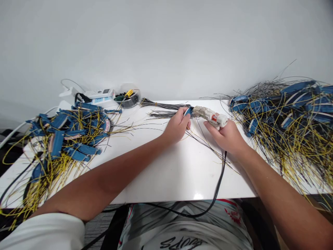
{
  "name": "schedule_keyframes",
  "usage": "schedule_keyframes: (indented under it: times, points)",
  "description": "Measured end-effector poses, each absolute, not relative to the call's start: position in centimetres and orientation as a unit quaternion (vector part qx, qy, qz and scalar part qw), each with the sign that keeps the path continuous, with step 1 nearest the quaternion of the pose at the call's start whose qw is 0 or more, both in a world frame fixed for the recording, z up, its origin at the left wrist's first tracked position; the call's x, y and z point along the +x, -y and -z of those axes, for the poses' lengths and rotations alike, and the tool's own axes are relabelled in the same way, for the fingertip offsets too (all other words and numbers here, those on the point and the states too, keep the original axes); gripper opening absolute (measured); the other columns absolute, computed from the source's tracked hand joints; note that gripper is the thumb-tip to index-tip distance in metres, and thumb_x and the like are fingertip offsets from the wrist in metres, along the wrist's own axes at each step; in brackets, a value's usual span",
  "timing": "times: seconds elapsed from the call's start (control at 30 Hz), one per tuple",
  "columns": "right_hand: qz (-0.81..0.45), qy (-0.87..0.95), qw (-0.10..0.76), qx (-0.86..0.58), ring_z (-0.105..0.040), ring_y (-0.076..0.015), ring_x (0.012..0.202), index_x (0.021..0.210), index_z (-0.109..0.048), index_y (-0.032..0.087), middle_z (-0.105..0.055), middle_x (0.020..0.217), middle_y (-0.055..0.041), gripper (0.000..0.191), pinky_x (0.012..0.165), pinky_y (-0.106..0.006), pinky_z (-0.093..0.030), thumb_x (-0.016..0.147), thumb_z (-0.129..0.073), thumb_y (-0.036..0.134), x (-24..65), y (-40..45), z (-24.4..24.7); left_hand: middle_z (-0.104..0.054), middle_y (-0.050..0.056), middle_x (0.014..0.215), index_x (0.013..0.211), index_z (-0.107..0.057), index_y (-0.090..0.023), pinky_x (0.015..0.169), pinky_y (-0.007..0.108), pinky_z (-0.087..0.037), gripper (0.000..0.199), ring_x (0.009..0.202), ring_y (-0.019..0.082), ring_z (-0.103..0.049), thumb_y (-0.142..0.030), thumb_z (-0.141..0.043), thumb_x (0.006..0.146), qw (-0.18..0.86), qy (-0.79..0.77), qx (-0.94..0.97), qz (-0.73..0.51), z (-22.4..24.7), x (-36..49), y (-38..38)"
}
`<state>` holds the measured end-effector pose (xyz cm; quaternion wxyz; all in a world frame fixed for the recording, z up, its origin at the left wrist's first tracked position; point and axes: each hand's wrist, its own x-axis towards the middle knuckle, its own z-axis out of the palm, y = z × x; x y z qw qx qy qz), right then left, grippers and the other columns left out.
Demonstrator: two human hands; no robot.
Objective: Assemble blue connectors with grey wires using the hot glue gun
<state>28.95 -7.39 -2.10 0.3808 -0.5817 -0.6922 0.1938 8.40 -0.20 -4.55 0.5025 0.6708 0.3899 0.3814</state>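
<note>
My left hand [178,127] pinches a small curved blue piece [187,111] above the middle of the table. Thin black and yellow wires [205,146] trail from beneath it toward the lower right. In my right hand [229,135] is a white glue gun [208,114] with an orange part and a grubby, wrapped front end. Its nose points left, close to the blue piece; whether they touch I cannot tell. A black cord [221,177] hangs from its grip over the table's front edge. Behind my left hand lie bundles of black wires [163,106].
A heap of blue pieces with yellow and black wires [75,132] covers the table's left side. A larger such heap [293,114] fills the right. At the back left stand a white power strip [100,97] and a clear tub [135,99] holding yellow-handled pliers [128,93].
</note>
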Motion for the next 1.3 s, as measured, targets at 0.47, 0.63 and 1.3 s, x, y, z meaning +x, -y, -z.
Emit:
schedule_keyframes:
  times: [0.47,0.63,1.3]
  points:
    - [-0.191,0.699,0.378,-0.576,-0.059,-0.0216,0.078,0.090,-0.060,0.022,-0.065,0.082,-0.0027,0.021,0.077,-0.036,-0.043,0.101,-0.062,0.040,29.00,7.38,1.93,-0.065,-0.002,0.076,0.122,-0.056,-0.023,0.075,0.027,-0.048,0.022,0.074,0.014,-0.062,-0.035,-0.042,0.111,0.496,-0.390,0.677,-0.380,4.59,8.32,0.21]
    - [-0.197,0.701,0.373,-0.576,-0.059,-0.0221,0.078,0.089,-0.059,0.022,-0.065,0.082,-0.0032,0.022,0.076,-0.036,-0.043,0.101,-0.061,0.040,28.96,7.47,1.63,-0.065,-0.002,0.076,0.123,-0.057,-0.023,0.076,0.027,-0.048,0.023,0.074,0.014,-0.062,-0.036,-0.043,0.110,0.492,-0.394,0.678,-0.380,4.49,8.32,0.30]
    - [-0.196,0.699,0.362,-0.585,-0.061,-0.0232,0.079,0.091,-0.063,0.022,-0.067,0.082,-0.0034,0.022,0.078,-0.037,-0.045,0.100,-0.062,0.041,29.19,7.43,1.77,-0.065,-0.002,0.075,0.124,-0.056,-0.024,0.076,0.027,-0.048,0.022,0.074,0.015,-0.062,-0.035,-0.043,0.110,0.491,-0.399,0.676,-0.379,4.42,8.36,0.36]
